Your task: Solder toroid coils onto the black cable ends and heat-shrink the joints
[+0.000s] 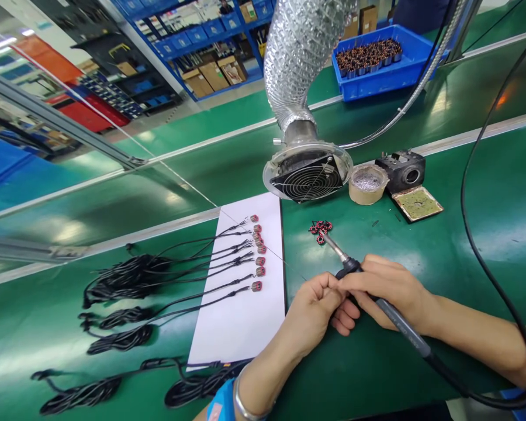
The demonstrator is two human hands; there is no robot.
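My right hand (pixel 392 289) is closed round the grip of a soldering iron (pixel 355 268), held like a pen. The iron's tip rests on a small pile of red-and-black coils (pixel 320 229) on the green bench. My left hand (pixel 313 310) is closed in a pinch against the right hand's fingers; a thin solder wire (pixel 193 190) seems to run up-left from it, though the hold itself is hidden. Left of the hands, a white sheet (pixel 241 318) carries several red coils (pixel 258 257) joined to black cables (pixel 127 272).
A fume extractor fan (pixel 307 175) on a silver duct (pixel 300 52) stands just behind the coils. Beside it are a tape roll (pixel 367 185), an iron stand with a sponge (pixel 409 181), and farther back a blue bin of coils (pixel 372 58). The iron's black cord (pixel 486 257) loops at right.
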